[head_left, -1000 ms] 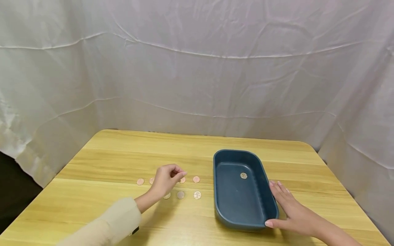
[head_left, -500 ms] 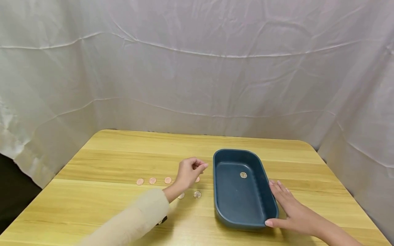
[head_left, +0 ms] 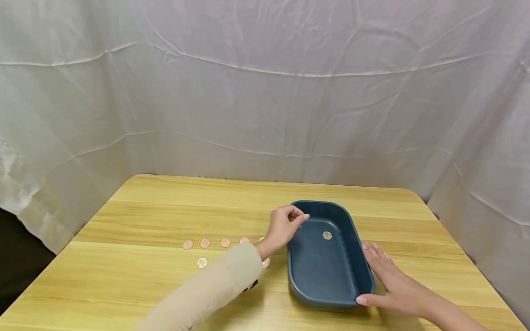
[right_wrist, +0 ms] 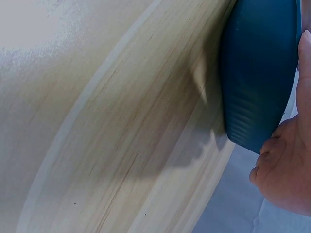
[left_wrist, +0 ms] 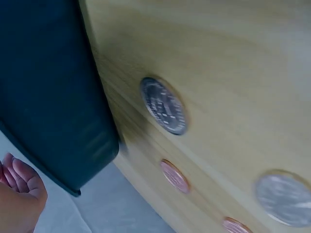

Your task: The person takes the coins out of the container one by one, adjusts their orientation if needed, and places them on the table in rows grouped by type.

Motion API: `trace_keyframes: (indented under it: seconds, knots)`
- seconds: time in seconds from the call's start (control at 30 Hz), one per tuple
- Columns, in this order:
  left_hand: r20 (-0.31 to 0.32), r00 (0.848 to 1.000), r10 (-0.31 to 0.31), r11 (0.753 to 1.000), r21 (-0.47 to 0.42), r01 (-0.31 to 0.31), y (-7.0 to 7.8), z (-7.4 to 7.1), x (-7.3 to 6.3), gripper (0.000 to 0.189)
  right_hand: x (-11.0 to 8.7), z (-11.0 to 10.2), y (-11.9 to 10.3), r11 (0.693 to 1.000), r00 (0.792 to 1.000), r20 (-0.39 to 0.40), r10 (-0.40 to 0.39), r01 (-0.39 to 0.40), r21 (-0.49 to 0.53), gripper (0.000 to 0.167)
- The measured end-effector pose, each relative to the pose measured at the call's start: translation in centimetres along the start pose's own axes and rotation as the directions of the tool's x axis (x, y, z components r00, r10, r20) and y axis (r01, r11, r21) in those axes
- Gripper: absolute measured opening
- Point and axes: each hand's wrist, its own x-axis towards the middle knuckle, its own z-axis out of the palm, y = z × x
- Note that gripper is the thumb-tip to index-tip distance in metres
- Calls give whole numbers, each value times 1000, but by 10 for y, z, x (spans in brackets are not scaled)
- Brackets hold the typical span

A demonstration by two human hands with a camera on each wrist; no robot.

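Observation:
A dark blue rectangular tray point(head_left: 325, 276) stands on the wooden table, with one coin point(head_left: 327, 235) lying inside it. My left hand point(head_left: 283, 225) is over the tray's left rim, thumb and fingertips pinched together on a coin that the fingers mostly hide. On the right, my right hand point(head_left: 391, 285) rests against the tray's outer wall with extended fingers, its thumb at the near corner of the rim. Left of the tray lie a row of copper coins point(head_left: 204, 243) and a nearer row of paler coins point(head_left: 202, 263), partly covered by the left forearm.
The wooden table point(head_left: 136, 285) has rounded far corners. Pale grey cloth point(head_left: 265, 115) hangs behind it and along both sides. In the left wrist view, a silvery coin point(left_wrist: 164, 105) lies close beside the tray's wall.
My left hand has moved right from above the coins to over the tray's left rim, fingers still pinched. The right hand and the tray have stayed in place.

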Motion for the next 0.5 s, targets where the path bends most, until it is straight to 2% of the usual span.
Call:
trace_keyframes:
  seconds: [0.3,0.5]
  knots:
    - [65,997,30,997,70,-35,2,30,15,15,-1,0,2,999,999,17,28,-29,19,102]
    - [128,992,0,997,73,-10,7,42,21,15,-2,-1,2,999,999,25,32,-32,16,102]
